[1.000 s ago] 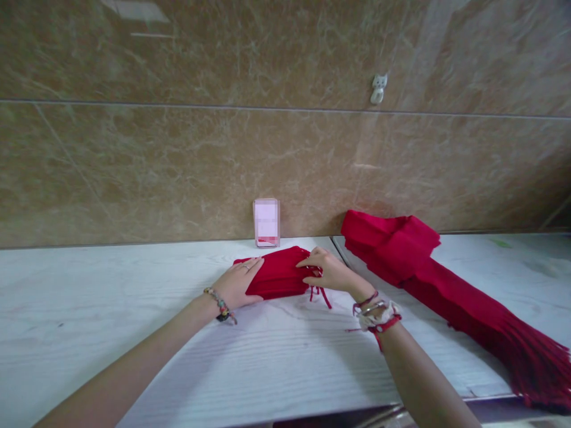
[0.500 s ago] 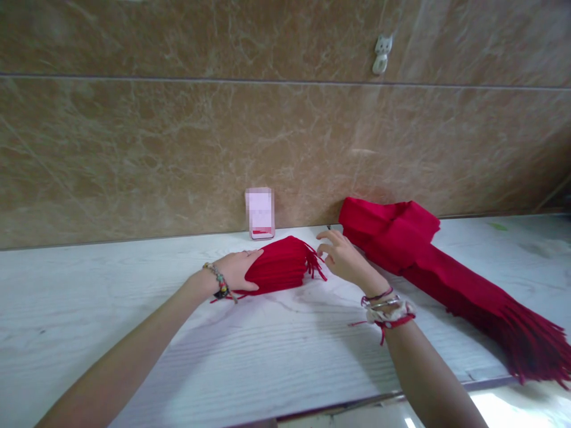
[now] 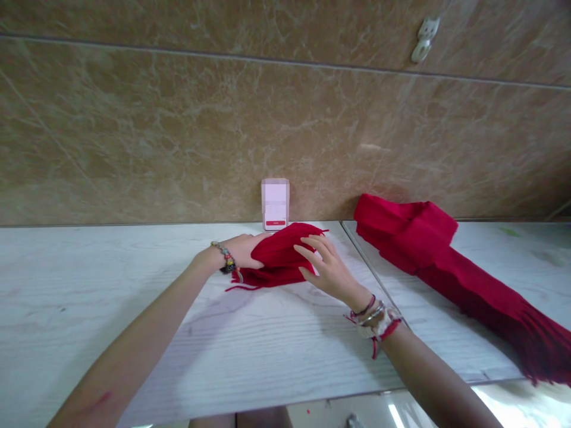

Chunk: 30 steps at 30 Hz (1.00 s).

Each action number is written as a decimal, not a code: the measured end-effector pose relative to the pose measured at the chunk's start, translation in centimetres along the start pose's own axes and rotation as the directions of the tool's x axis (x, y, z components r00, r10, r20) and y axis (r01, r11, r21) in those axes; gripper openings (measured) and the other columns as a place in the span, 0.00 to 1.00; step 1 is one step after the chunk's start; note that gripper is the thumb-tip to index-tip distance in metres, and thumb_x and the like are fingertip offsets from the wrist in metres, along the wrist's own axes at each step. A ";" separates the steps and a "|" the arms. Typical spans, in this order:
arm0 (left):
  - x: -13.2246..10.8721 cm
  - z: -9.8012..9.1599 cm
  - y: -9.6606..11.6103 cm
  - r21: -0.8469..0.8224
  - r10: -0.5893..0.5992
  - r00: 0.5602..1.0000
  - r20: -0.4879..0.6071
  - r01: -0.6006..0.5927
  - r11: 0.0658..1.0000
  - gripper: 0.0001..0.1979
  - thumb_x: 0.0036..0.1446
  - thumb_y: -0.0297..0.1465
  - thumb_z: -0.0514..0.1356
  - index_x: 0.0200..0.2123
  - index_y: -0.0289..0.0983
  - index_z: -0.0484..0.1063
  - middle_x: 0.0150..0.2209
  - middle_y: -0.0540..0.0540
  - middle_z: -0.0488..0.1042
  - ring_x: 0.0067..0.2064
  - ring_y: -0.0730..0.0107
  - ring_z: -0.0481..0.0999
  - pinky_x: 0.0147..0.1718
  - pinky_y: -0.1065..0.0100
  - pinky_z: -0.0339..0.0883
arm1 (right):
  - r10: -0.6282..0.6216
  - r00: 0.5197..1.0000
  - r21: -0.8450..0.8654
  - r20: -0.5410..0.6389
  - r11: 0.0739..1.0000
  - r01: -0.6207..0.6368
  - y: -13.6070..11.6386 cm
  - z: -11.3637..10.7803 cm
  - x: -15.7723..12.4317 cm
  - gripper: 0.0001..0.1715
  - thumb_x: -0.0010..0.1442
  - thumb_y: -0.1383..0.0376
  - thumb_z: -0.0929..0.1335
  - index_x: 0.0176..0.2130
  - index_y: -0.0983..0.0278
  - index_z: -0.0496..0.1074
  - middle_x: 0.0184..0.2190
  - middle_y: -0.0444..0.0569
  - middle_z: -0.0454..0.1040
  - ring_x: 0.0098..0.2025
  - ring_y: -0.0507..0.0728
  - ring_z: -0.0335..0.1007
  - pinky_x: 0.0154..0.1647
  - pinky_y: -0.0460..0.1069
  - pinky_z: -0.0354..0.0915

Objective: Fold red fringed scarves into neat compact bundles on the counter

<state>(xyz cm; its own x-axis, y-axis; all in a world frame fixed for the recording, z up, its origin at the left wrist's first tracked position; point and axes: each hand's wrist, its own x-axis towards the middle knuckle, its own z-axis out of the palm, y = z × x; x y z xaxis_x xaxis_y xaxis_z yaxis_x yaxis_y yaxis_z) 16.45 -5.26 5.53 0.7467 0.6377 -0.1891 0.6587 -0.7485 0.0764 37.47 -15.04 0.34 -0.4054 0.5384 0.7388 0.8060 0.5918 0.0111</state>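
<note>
Folded red scarf (image 3: 282,257) lies just above the middle of the head view, bunched into a low mound on the white wood-grain desk (image 3: 89,285), with a few fringe threads trailing out at its lower left edge. The left hand (image 3: 241,251) comes in from the lower left of the frame and takes the scarf's left end. Its grip is closed on the cloth, thumb along the top fold, the other fingers hidden in the fabric. A beaded bracelet (image 3: 227,261) sits on that wrist. The right hand (image 3: 328,270) reaches in from the lower right and rests on the scarf's right end. Its grip is apart, fingers (image 3: 312,245) spread and laid flat over the cloth, clamped on nothing. Several bracelets (image 3: 377,315), red and pale, circle the right wrist.

Just behind the scarf, at the centre of the frame, a small pink-and-white card (image 3: 275,205) stands upright against the brown marble wall (image 3: 134,131); its face is blurred. To the right, well apart from the hands, a second red scarf (image 3: 428,255) lies stretched slantwise across the desk, its folded end near the wall and its fringed end (image 3: 546,351) at the lower right edge of the frame. A white cat-shaped hook (image 3: 423,38) is stuck on the wall in the upper right
</note>
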 end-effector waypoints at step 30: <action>-0.4 1.0 -1.8 -0.140 -0.132 0.976 -0.175 0.108 0.984 0.34 0.45 0.35 0.55 0.57 0.34 0.55 0.41 0.43 0.75 0.41 0.62 0.74 0.40 0.69 0.65 | 0.743 0.631 -0.055 0.225 0.656 -0.753 -1.7 4.1 -1.3 0.36 0.48 0.65 0.67 0.55 0.74 0.56 0.41 0.61 0.70 0.42 0.61 0.68 0.41 0.53 0.65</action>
<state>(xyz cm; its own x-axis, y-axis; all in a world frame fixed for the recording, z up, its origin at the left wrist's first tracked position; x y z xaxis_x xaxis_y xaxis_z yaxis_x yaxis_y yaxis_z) 14.87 -4.40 4.52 0.6580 0.7526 -0.0236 0.7419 -0.6426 0.1914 34.90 -14.25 -3.39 0.2457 0.9140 0.3229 0.8579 -0.0500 -0.5114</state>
